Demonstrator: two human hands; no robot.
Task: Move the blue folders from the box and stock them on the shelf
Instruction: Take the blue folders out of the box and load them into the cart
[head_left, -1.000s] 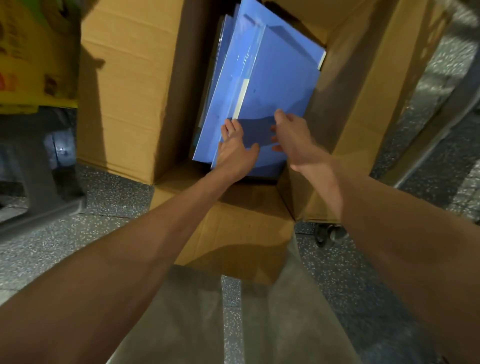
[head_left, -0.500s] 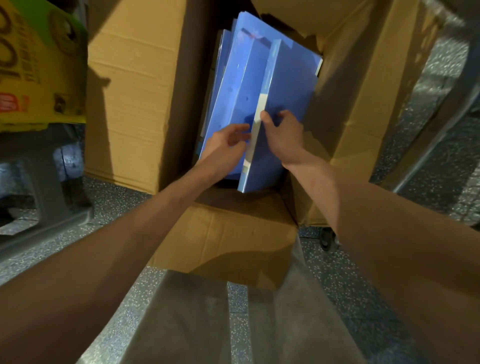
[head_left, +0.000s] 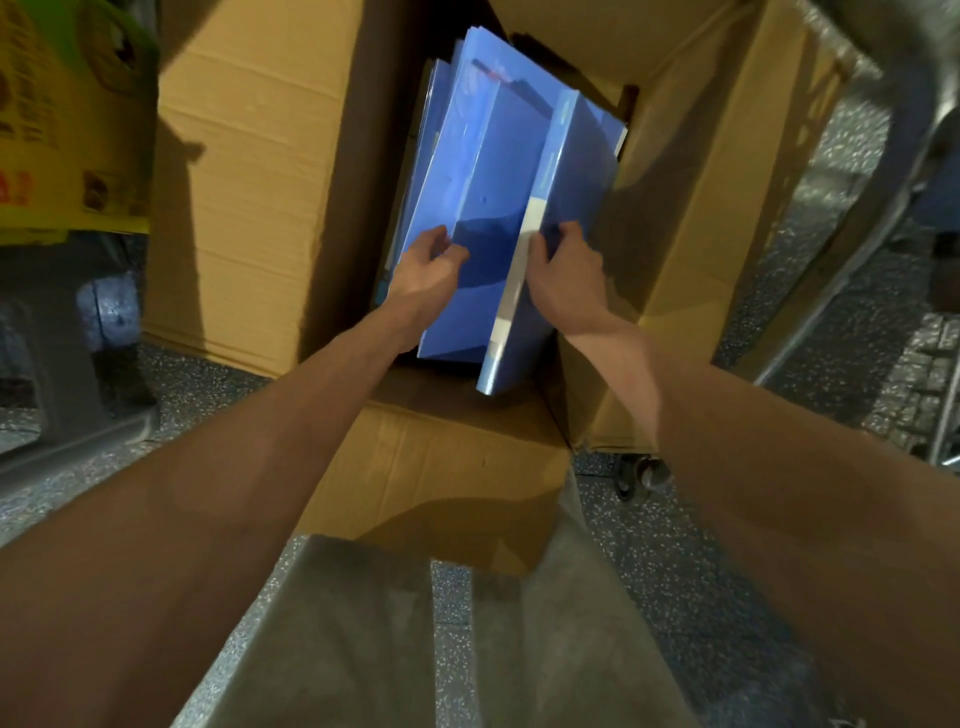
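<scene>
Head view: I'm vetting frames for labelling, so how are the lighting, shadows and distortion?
Head view: dim warm light; hand shadow darkens the blue folders between the left hand and right hand; wide-angle bends the cardboard box; corners blurred.

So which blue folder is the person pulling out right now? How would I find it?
Look into the big open cardboard box in the middle of the floor, where blue folders stand packed together. The right hand grips the rightmost folder. It sticks out nearer than the others, and its spine carries a long pale label strip.
</scene>
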